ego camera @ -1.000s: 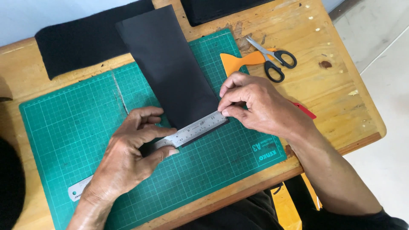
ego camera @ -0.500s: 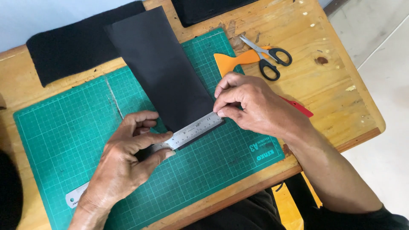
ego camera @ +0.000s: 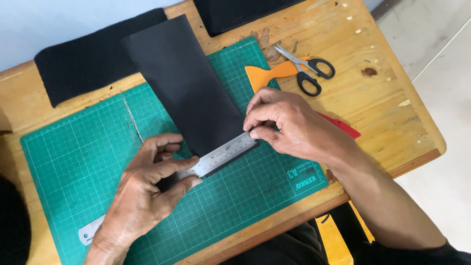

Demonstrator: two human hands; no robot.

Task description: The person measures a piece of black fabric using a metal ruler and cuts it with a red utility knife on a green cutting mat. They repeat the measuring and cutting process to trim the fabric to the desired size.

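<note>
Hands work at the near end of a dark sheet [ego camera: 189, 86], a long rectangular strip lying slantwise on a green cutting mat [ego camera: 64, 162] with a printed grid, its far end reaching past the mat's top edge onto the wooden table [ego camera: 392, 88]; a steel ruler [ego camera: 221, 154] lies across the strip's near end, running from the lower left of the mat up toward the right; the left hand [ego camera: 144, 194] rests on the ruler's middle, thumb and forefinger pressed down on the metal and the other fingers curled loosely beside it on the mat; the right hand [ego camera: 294, 127] sits at the ruler's right tip, fingers bunched together with the thumb and forefinger pinching at the ruler's end and the strip's corner, though whether they grip the ruler, the sheet or both cannot be told; behind that hand an orange plastic scraper [ego camera: 270, 73] lies partly on the mat, with black-handled scissors [ego camera: 306, 68] touching it on the table; a red flat tool [ego camera: 343, 126] peeks out just beyond the right wrist; black felt [ego camera: 88, 61] lies along the table's far left edge, and another black piece [ego camera: 240, 12] at the top
</note>
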